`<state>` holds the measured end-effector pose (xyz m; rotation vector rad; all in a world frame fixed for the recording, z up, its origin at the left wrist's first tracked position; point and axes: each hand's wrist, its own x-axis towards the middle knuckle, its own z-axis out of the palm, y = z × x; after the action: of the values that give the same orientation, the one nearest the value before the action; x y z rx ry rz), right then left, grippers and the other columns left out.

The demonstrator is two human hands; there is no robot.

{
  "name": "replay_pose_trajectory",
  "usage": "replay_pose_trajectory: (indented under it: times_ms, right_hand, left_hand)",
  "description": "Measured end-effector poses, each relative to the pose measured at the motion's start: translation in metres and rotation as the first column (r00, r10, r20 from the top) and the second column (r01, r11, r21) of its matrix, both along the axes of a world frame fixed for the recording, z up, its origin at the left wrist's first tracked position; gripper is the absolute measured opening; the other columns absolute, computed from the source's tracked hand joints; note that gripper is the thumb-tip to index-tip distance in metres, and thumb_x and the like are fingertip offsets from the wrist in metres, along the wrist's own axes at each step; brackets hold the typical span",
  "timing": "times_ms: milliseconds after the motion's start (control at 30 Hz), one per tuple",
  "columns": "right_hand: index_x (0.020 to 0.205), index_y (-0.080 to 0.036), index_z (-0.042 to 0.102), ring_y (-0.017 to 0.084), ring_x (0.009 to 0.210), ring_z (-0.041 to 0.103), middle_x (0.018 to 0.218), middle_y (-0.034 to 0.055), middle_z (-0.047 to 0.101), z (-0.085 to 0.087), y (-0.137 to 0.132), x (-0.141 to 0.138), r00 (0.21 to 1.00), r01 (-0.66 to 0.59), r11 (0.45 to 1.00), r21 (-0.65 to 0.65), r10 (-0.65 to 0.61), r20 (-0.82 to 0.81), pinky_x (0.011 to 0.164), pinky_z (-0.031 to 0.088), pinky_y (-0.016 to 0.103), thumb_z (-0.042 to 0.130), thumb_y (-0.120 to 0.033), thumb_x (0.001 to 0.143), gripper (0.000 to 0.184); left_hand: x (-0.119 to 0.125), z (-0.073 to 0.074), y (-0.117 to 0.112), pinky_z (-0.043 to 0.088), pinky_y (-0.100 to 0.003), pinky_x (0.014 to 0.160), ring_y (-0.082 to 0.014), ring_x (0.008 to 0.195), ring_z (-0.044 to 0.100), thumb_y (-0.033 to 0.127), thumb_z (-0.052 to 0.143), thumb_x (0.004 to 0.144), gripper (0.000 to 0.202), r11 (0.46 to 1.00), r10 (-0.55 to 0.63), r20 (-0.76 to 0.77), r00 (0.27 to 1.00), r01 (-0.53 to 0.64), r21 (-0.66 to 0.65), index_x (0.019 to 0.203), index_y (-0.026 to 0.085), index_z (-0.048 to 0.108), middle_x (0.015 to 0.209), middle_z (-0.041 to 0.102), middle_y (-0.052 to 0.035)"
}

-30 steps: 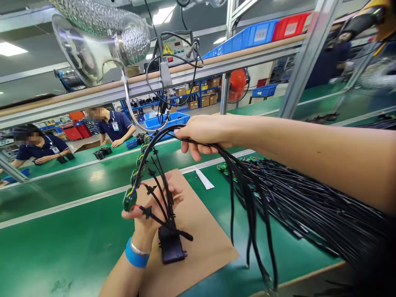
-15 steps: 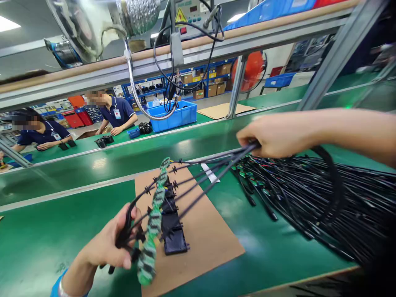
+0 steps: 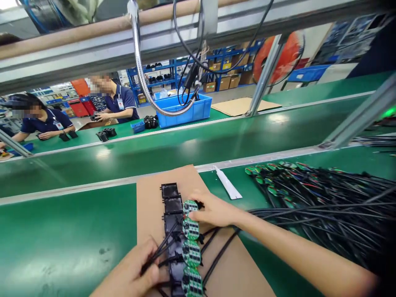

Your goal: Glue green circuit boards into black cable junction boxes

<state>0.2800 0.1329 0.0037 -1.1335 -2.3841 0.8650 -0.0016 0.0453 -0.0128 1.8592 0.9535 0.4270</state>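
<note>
My left hand (image 3: 140,264), fingers curled, grips a bunch of black cables (image 3: 163,247) at the left of the black square cases. Thumb and fingers of my right hand (image 3: 213,209) close around the edge of the far end of a row of round green circuit boards (image 3: 191,252). The boards are strung together and lie along the right side of the cases. Several black square cases (image 3: 170,204) stand in a line on a brown cardboard sheet (image 3: 151,198). Cables lead off from the boards to both sides, some passing beneath my right forearm.
A large heap of black cables (image 3: 324,206) with green board ends lies at the right. A white tube (image 3: 228,183) rests behind my right hand. Metal posts (image 3: 269,74) rise from the bench. Across it two people work near a blue bin (image 3: 185,111).
My right hand has let go of the raised cables and come down to the far boards. The boards have swung right, beside the cases. My left hand has moved slightly right and lower, still holding cables.
</note>
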Motion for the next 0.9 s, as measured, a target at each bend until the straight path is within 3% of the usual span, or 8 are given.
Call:
replay_pose_trajectory:
  times_ms: [133,233,333,433,500,667,800,900]
  right_hand:
    - [0.084,-0.018,0.056,0.018,0.085,0.05,0.089,0.0038,0.05,-0.008,-0.001,0.008,0.998,-0.063,0.997,0.051,0.062,0.022,0.076,0.041,0.03,0.055,-0.025,0.085,0.007]
    - [0.094,-0.019,0.055,0.017,0.082,0.051,0.089,0.0032,0.053,-0.005,0.013,0.011,1.0,0.01,1.0,-0.025,-0.01,-0.007,0.072,0.041,0.028,0.061,-0.038,0.085,0.022]
    - [0.099,-0.019,0.051,0.015,0.075,0.054,0.087,0.0015,0.058,-0.009,0.042,0.012,0.995,0.067,0.988,-0.137,-0.076,-0.06,0.064,0.044,0.025,0.072,-0.04,0.075,0.038]
    - [0.097,-0.017,0.052,0.014,0.07,0.058,0.081,0.0015,0.062,-0.025,0.068,0.009,0.992,0.094,0.986,-0.137,-0.105,-0.076,0.064,0.047,0.025,0.066,-0.026,0.079,0.024]
    - [0.092,-0.016,0.054,0.016,0.073,0.06,0.081,0.0038,0.063,-0.037,0.078,0.006,0.987,0.141,0.987,-0.073,-0.145,-0.065,0.068,0.047,0.029,0.059,-0.021,0.083,0.012]
    - [0.089,-0.016,0.064,0.022,0.091,0.059,0.093,0.0089,0.067,-0.053,0.08,-0.007,0.994,0.11,0.991,0.08,-0.108,-0.023,0.086,0.043,0.039,0.057,-0.019,0.086,0.008]
    - [0.098,-0.016,0.066,0.025,0.098,0.055,0.099,0.0105,0.067,-0.046,0.076,-0.011,0.998,0.063,0.989,0.132,-0.065,0.006,0.092,0.039,0.042,0.06,-0.021,0.085,0.015]
    - [0.096,-0.016,0.064,0.024,0.095,0.053,0.095,0.0105,0.064,-0.029,0.057,-0.006,0.996,0.081,0.976,0.203,-0.086,0.014,0.086,0.039,0.041,0.056,-0.028,0.088,0.017]
  left_hand:
    - [0.001,0.0,0.019,0.036,-0.027,0.066,-0.0161,0.07,0.045,0.052,0.03,0.096,0.043,0.992,0.126,-0.112,0.986,-0.126,0.007,0.069,0.02,0.039,0.073,0.045,-0.001]
    - [-0.011,0.003,0.043,0.037,-0.026,0.064,-0.0161,0.069,0.048,0.052,0.033,0.096,0.042,0.978,0.209,-0.172,0.963,-0.205,0.045,0.071,0.02,0.045,0.072,0.048,-0.0002]
    - [-0.026,0.004,0.077,0.039,-0.026,0.062,-0.0161,0.066,0.049,0.05,0.03,0.096,0.041,0.912,0.388,-0.286,0.876,-0.32,0.257,0.075,0.021,0.048,0.069,0.05,0.0008]
    - [-0.034,-0.005,0.109,0.041,-0.026,0.061,-0.0163,0.066,0.052,0.045,0.026,0.098,0.04,0.812,0.521,-0.412,0.748,-0.285,0.51,0.074,0.021,0.048,0.071,0.052,0.0004]
    - [-0.034,-0.016,0.121,0.041,-0.027,0.062,-0.0176,0.068,0.054,0.04,0.025,0.098,0.04,0.781,0.549,-0.458,0.699,-0.234,0.579,0.072,0.021,0.048,0.073,0.052,-0.0011]
    - [-0.034,-0.032,0.114,0.04,-0.035,0.07,-0.0242,0.079,0.052,0.033,0.029,0.097,0.036,0.76,0.538,-0.553,0.637,-0.082,0.644,0.076,0.02,0.055,0.078,0.053,-0.0062]
    - [-0.042,-0.02,0.096,0.04,-0.036,0.066,-0.024,0.071,0.052,0.027,0.032,0.095,0.035,0.769,0.426,-0.712,0.558,0.192,0.61,0.075,0.02,0.06,0.073,0.054,-0.0064]
    - [-0.037,-0.007,0.078,0.042,-0.039,0.068,-0.0257,0.075,0.053,0.034,0.041,0.093,0.027,0.725,0.471,-0.642,0.606,0.149,0.672,0.088,0.018,0.062,0.084,0.057,-0.009]
